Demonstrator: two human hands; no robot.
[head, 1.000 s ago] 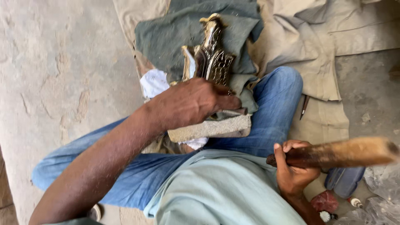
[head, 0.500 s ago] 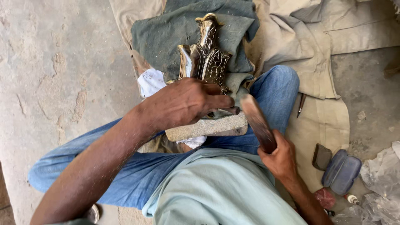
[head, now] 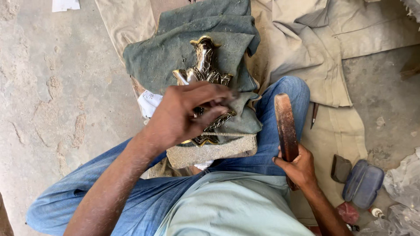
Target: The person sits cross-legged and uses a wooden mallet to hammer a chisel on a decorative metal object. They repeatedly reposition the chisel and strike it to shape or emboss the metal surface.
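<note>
Brass figure (head: 205, 74) on green cloth (head: 175, 48) over a block (head: 210, 153), pinned by the left hand (head: 183, 116); right hand (head: 299, 168) grips a mallet (head: 285, 126); seemingly heavy, rigid, slick—best held at the base.

Rough concrete floor (head: 52, 100), beige cloth (head: 315, 57) spread over it; probably daylight.

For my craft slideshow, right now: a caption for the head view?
Left hand steadies a brass figure on green cloth; right hand grips a wooden mallet.
</note>
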